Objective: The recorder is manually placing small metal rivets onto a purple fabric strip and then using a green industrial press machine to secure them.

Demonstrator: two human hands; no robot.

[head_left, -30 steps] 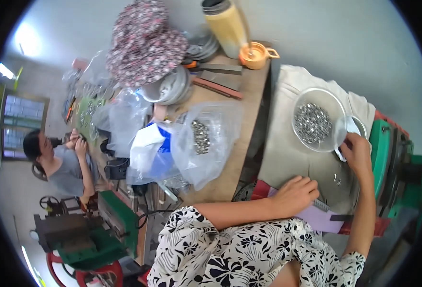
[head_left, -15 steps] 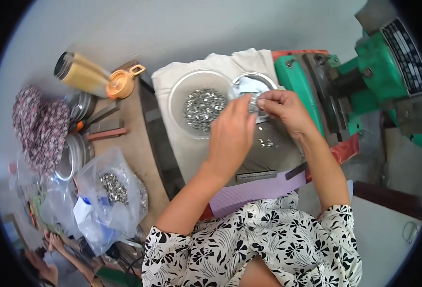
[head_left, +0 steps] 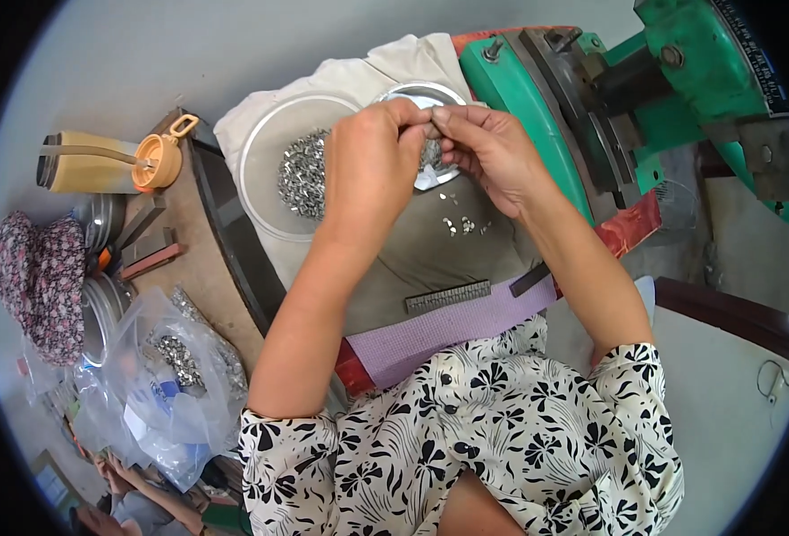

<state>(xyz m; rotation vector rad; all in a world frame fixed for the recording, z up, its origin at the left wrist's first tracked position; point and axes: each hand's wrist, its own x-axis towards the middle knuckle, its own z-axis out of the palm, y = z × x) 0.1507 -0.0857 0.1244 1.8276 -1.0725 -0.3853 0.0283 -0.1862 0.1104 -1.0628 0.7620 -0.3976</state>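
Note:
My left hand (head_left: 372, 165) and my right hand (head_left: 488, 152) meet fingertip to fingertip above a small round metal bowl (head_left: 410, 87). Both are pinched; whatever lies between the fingertips is too small and covered to name. Under them the bowl holds white wrapping and small shiny metal bits. To the left, partly behind my left hand, stands a wide clear plastic tub (head_left: 260, 192) with many small silver metal pieces (head_left: 302, 174) in it. A few loose metal pieces (head_left: 466, 225) lie on the cloth below the bowl.
A green machine (head_left: 524, 125) stands close on the right. A slotted metal strip (head_left: 448, 297) lies by the purple mat (head_left: 412, 344). On the left table are a yellow bottle (head_left: 91, 161), a floral cloth (head_left: 41, 286) and a clear bag of metal pieces (head_left: 176, 393). Another person's hands show at lower left.
My hands have come together, the left one reaching over to meet the right fingertips. The whole view has shifted, so the tub and bowl appear farther left and higher.

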